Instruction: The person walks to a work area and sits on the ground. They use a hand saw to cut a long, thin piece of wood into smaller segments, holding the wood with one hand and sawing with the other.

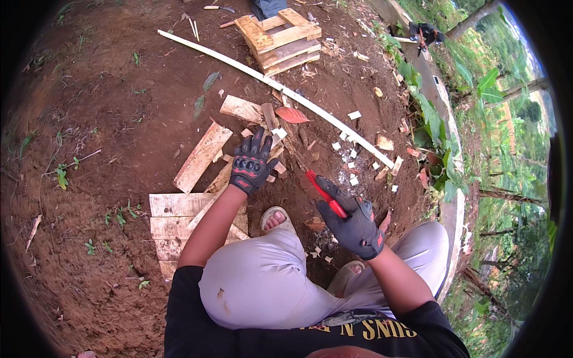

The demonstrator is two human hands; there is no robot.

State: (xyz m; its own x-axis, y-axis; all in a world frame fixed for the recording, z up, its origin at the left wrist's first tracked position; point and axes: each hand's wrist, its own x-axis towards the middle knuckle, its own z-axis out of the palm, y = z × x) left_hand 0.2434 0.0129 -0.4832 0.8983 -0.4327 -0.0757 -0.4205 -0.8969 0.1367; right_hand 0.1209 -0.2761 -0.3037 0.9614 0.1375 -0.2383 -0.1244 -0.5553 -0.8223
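My left hand (253, 161), in a black glove with red trim, lies flat with its fingers spread over a few short wood pieces. One of these is a narrow wood strip (221, 177) running out from under the palm. My right hand (353, 222), gloved as well, is closed around the red handle of a saw (322, 192). Its thin blade points up and left toward the wood near my left fingertips and is hard to make out against the soil. A short plank (203, 156) lies left of my left hand, and a wood block (241, 110) lies beyond it.
Flat boards (179, 206) lie side by side at my left knee. A long pale strip (268, 82) crosses the dirt ahead. Farther off stand a wooden frame stack (280, 39) and a knife (219, 8). Small offcuts (353, 179) litter the right; a concrete edge (444, 113) borders plants.
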